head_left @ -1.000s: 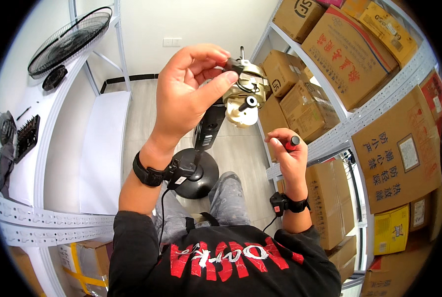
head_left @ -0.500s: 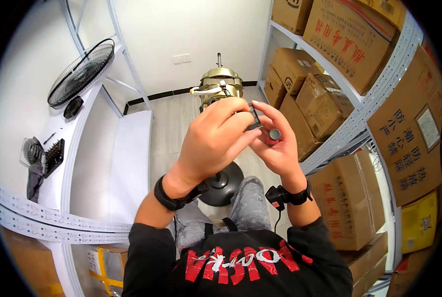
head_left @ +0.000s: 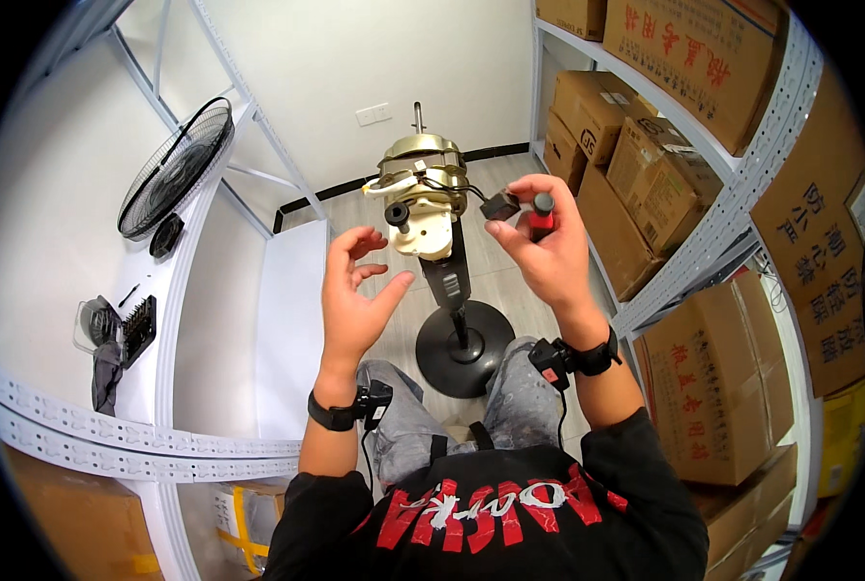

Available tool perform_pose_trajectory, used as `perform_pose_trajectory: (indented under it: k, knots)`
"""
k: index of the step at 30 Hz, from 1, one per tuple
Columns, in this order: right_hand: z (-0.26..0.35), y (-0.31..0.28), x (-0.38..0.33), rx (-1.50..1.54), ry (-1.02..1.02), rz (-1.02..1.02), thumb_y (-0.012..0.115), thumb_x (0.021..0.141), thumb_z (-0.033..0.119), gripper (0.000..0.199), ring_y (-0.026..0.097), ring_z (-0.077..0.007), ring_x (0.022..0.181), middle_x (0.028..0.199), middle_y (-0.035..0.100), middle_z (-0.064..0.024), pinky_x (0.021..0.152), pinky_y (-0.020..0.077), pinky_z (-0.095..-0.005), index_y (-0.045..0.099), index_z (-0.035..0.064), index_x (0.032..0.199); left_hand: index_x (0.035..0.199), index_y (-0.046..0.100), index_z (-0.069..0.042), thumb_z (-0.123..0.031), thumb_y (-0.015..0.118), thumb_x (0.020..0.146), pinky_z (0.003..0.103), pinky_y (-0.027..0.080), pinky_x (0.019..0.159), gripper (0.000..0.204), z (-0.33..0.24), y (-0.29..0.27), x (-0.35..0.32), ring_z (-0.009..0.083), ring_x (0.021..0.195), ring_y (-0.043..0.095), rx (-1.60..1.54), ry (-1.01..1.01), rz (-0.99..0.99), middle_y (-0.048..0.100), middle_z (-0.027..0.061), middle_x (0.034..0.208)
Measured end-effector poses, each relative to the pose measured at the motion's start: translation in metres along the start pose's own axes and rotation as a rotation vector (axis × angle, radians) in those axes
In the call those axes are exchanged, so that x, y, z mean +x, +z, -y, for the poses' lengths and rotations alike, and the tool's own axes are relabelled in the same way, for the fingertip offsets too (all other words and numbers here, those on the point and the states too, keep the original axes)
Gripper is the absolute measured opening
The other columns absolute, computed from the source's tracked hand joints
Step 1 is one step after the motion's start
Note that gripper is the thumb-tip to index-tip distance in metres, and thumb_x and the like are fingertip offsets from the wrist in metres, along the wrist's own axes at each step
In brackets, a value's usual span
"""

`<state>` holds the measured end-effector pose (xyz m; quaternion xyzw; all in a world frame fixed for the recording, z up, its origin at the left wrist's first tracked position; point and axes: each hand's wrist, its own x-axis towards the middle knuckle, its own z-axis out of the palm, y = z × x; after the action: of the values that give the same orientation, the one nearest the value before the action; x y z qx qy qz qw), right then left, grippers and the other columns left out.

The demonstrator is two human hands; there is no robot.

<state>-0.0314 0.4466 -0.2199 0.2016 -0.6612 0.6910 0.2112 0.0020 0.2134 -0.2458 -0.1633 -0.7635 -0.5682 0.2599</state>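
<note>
My left hand (head_left: 357, 298) is raised with its fingers apart, holding nothing, left of the fan motor (head_left: 423, 208) on its upright stand. Between the thumb and fingertips of my right hand (head_left: 560, 259) is a small black block (head_left: 499, 205), joined to the motor by dark wires. The same hand also keeps a red screwdriver (head_left: 542, 221) with a grey end in its fingers; its tip is hidden. The motor has a gold casing and a cream gearbox with a black knob (head_left: 397, 214). Beneath stands a round black base (head_left: 464, 363) between my legs.
On the left white shelf (head_left: 166, 373) lie a black fan grille (head_left: 177, 169), a bit set (head_left: 139, 329) and a thin dark tool (head_left: 129, 295). Cardboard boxes (head_left: 709, 387) fill the racks at right. A wall socket (head_left: 373, 114) is behind the motor.
My left hand has let go of the black block and drawn back to the left, opening. My right hand still holds the block and screwdriver. The view has shifted, uncovering the motor.
</note>
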Motion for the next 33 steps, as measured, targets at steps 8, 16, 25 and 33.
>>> perform_pose_trajectory:
  k: [8, 16, 25, 33]
  knots:
    - [0.007, -0.012, 0.022, -0.156, -0.11, 0.092, 0.071, 0.083, 0.005, 0.033, 0.047, -0.0064, 0.071, 0.095, 0.059, 0.0018, 0.063, 0.0404, -0.0215, 0.064, 0.0062, 0.115, 0.143, 0.025, -0.004, -0.007, 0.083, 0.073, 0.036, 0.053, 0.092, 0.091, 0.021, 0.033, 0.012, 0.0229, 0.12, 0.054, -0.24, -0.183, 0.072, 0.047, 0.0129, 0.133]
    - [0.003, -0.018, 0.028, -0.021, -0.095, 0.172, 0.068, 0.087, 0.004, 0.034, 0.053, -0.0057, 0.081, 0.107, 0.063, -0.0005, 0.074, 0.0455, -0.0227, 0.062, 0.0038, 0.12, 0.141, 0.026, -0.003, 0.004, 0.078, 0.075, 0.039, 0.05, 0.099, 0.085, 0.026, 0.044, 0.013, 0.0255, 0.123, 0.052, -0.588, -0.126, 0.053, 0.045, 0.0134, 0.135]
    - [0.009, -0.01, 0.022, 0.242, 0.087, 0.174, 0.062, 0.093, 0.005, 0.033, 0.046, 0.0, 0.068, 0.107, 0.065, -0.0023, 0.061, 0.0376, -0.0168, 0.059, 0.0013, 0.126, 0.134, 0.033, -0.001, 0.003, 0.083, 0.068, 0.039, 0.051, 0.099, 0.082, 0.03, 0.04, 0.023, 0.0255, 0.12, 0.054, -0.588, -0.056, 0.032, 0.046, 0.0132, 0.13]
    - [-0.004, -0.001, 0.023, 0.339, 0.212, 0.127, 0.058, 0.098, 0.017, 0.019, 0.039, -0.0004, 0.051, 0.094, 0.07, -0.0077, 0.045, 0.0309, -0.0178, 0.059, 0.0028, 0.111, 0.123, 0.036, -0.002, -0.017, 0.089, 0.07, 0.038, 0.055, 0.092, 0.076, 0.024, 0.043, 0.048, 0.0228, 0.111, 0.058, -0.719, -0.013, -0.04, 0.052, 0.0129, 0.121]
